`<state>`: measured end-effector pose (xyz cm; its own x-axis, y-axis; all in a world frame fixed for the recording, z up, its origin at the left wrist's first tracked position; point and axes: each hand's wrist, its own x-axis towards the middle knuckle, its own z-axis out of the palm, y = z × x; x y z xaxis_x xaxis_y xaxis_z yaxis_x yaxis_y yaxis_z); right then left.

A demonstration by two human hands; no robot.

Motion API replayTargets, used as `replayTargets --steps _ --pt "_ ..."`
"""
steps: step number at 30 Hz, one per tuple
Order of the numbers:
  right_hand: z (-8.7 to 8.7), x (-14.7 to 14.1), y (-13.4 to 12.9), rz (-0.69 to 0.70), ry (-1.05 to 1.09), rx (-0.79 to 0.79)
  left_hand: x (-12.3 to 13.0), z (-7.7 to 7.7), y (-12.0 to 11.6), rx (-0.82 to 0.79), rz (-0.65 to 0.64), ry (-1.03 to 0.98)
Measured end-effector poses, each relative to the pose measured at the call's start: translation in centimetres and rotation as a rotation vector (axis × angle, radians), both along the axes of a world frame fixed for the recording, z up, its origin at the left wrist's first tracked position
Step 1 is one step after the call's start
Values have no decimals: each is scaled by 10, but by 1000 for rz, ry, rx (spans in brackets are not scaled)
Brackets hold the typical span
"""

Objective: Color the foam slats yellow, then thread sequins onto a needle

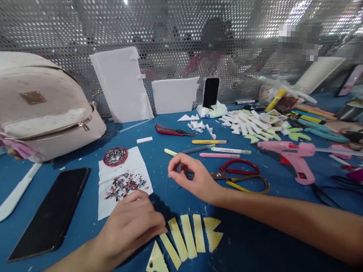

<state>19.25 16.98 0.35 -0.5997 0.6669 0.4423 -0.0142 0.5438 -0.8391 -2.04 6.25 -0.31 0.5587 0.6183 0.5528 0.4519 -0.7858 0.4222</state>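
My left hand [133, 221] is low over the near edge of a folded white paper [125, 149], fingers curled down and their tips hidden. Small shiny multicoloured bits [124, 186] lie on that paper, with a red-rimmed round lid [115, 156] full of them. Next to this hand, several yellow strips [189, 236] form a fish shape between a triangular head [158, 259] with a dark eye and a notched tail piece [212, 234]. My right hand [199, 180] hovers in a loose pinch by the scissors [243, 176]; anything between its fingertips is too small to make out.
A phone [50, 214], a white plastic knife [16, 195] and a pale backpack [42, 107] are at left. Behind are a red box cutter [174, 131], markers [219, 155] and white foam boards [120, 85]. A pink glue gun [291, 153] and a pile of cut pieces [252, 124] lie right.
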Motion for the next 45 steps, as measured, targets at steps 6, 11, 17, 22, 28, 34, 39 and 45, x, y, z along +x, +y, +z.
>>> replayTargets --steps 6,11,17,22,28,34,39,45 --pt "-4 0 3 -188 47 41 -4 -2 -2 -31 -4 117" --pt "1 1 -3 48 -63 436 0 1 4 21 72 48" --pt "1 1 -5 333 -163 626 0 11 6 -16 221 -40" --pt "0 2 -3 239 -135 532 3 10 3 1 191 -43" --pt "-2 1 -1 221 -111 478 -15 16 15 46 178 50" --pt "-6 1 0 216 -101 405 -80 25 60 -178 573 138" --pt "-6 1 0 227 -112 398 -96 11 72 -239 528 148" --pt "-5 1 0 236 -124 393 -94 1 71 -234 510 154"
